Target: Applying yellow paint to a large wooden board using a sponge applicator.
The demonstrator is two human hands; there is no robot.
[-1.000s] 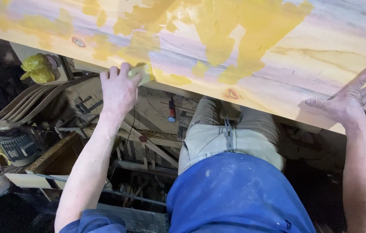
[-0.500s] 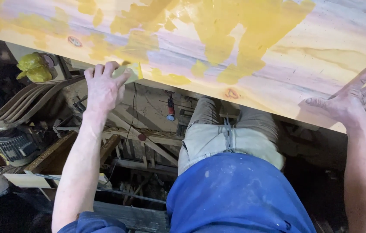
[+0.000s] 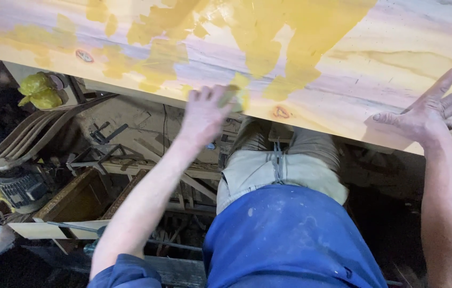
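The left hand [image 3: 204, 114] is at the near edge of a big wooden board [image 3: 396, 48], and its grip is clenched on a small yellowish pad [image 3: 232, 96], probably a sponge or cloth, pressed against the wood; the hand is blurred, so the exact hold of the fingers cannot be told. Just beyond and to the right of that grip the board carries broad patches of wet yellow coating [image 3: 300, 32], with thinner smears running away to the left of it. The right hand [image 3: 428, 114] lies flat on the board well to the right, fingers spread, its grip released and holding nothing, seemingly steadying the panel. Around this hand the wood is bare, showing pale grain with purplish streaks, and a knot [image 3: 281, 112] sits on the edge between the two hands. Judging by this, the coating is partly done: the middle and left stretches are blotchily covered, with gaps between patches, while the whole right part and much of the near edge are left to do. Below the left grip, under the board, lie a stack of curved wooden pieces [image 3: 29, 138], yellow rags [image 3: 39, 90] and an electric motor [image 3: 21, 189].
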